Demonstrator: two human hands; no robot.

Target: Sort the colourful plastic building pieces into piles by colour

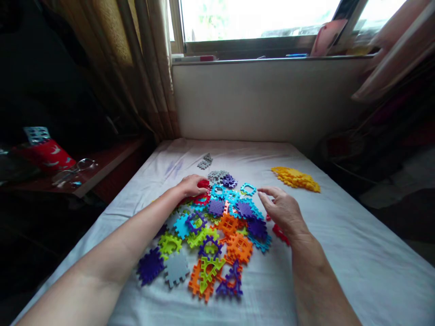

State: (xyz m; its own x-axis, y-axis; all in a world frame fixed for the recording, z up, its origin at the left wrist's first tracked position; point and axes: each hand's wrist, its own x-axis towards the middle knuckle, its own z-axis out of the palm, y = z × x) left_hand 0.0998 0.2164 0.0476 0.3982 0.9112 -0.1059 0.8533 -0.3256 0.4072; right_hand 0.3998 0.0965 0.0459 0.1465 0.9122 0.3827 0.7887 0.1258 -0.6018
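Note:
A loose heap of notched plastic interlocking tiles lies on the bed. My left hand (194, 186) is at the heap's far left side, its fingers closed on a red interlocking tile (203, 198). To the right, my right hand (283, 210) hovers with fingers bent and apart, holding nothing. Just left of its fingertips is a turquoise tile frame (248, 189). Partly hidden beside that hand are red tiles (280, 235). Nearer me lie an orange tile (239, 246), a purple tile (150, 266), a grey tile (176, 270) and a lime triangular tile (210, 273).
A stack of yellow tiles (295, 178) sits apart at the right, and small grey tiles (205, 161) lie at the back. White sheeting (333, 253) covers the bed. On the left stands a dark red table (112, 158) with glasses (79, 167). A wall and window close off the far side.

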